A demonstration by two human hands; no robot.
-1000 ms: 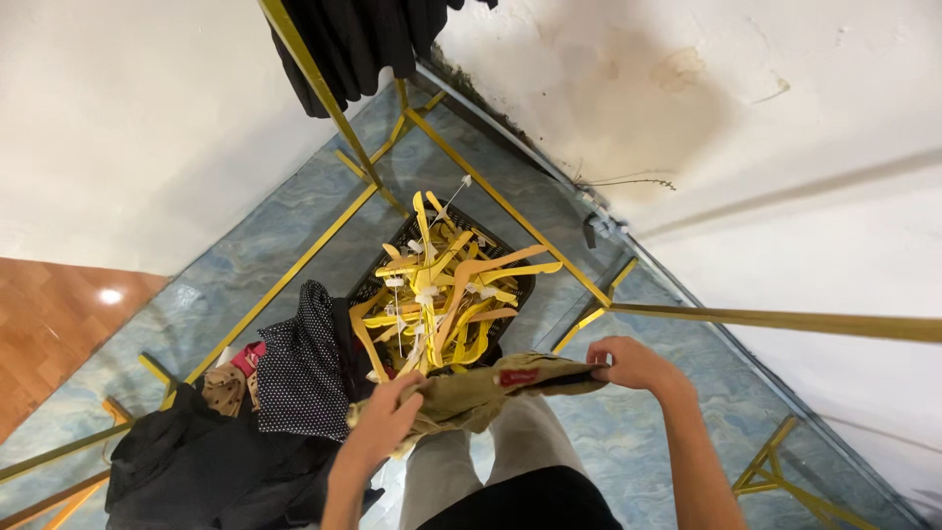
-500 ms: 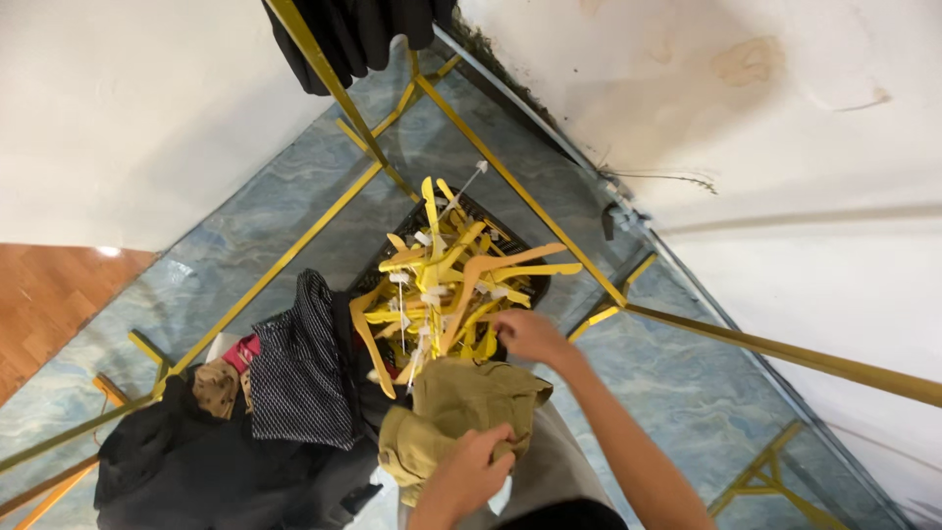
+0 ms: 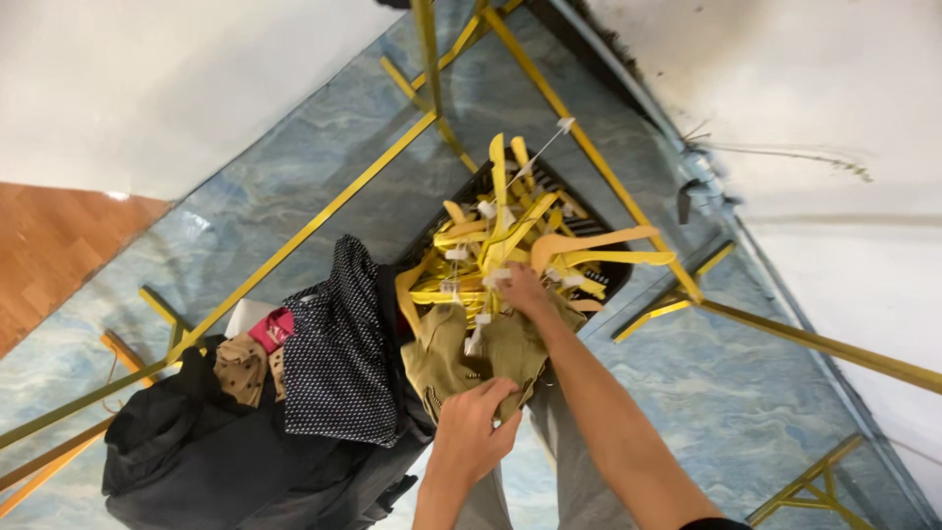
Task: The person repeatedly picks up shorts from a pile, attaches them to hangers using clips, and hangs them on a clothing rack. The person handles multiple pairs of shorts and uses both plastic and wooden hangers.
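The left hand (image 3: 476,427) is closed on the lower edge of an olive-khaki cloth garment (image 3: 461,353) lying against a black crate (image 3: 608,280) of yellow plastic hangers (image 3: 520,240), where the right hand (image 3: 518,291) reaches in, its grip unclear

Left hand (image 3: 476,424) hangs low with fingers (image 3: 500,437) curled shut; right hand (image 3: 520,291) reaches forward, arm outstretched.

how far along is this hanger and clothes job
Done so far: nothing looks hung; dark and dotted clothes lie heaped. In hand: the left hand grips an olive garment, and the right hand reaches into the yellow hangers piled in the black crate. Left: putting it on a hanger, then the heap.
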